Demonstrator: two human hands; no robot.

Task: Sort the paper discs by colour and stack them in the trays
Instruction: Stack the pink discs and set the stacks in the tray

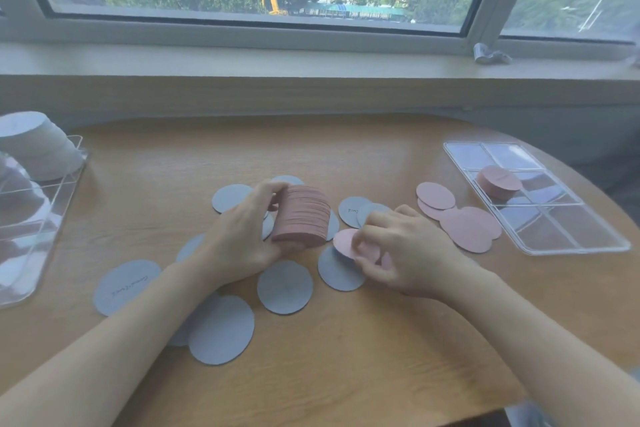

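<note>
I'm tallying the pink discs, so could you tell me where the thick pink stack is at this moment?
In the head view the thick pink stack sits mid-table, gripped on edge by the left hand, above the scattered blue discs.

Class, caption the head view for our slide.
Left hand holds a thick pink paper-disc stack; right hand pinches one pink paper disc off the wooden table.

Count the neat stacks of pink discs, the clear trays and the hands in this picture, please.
Stacks of pink discs: 2 (held stack, tray stack)
Clear trays: 2 (left tray, right tray)
Hands: 2 (left hand grips the held stack, right hand pinches a loose pink disc)
Total: 6
</note>
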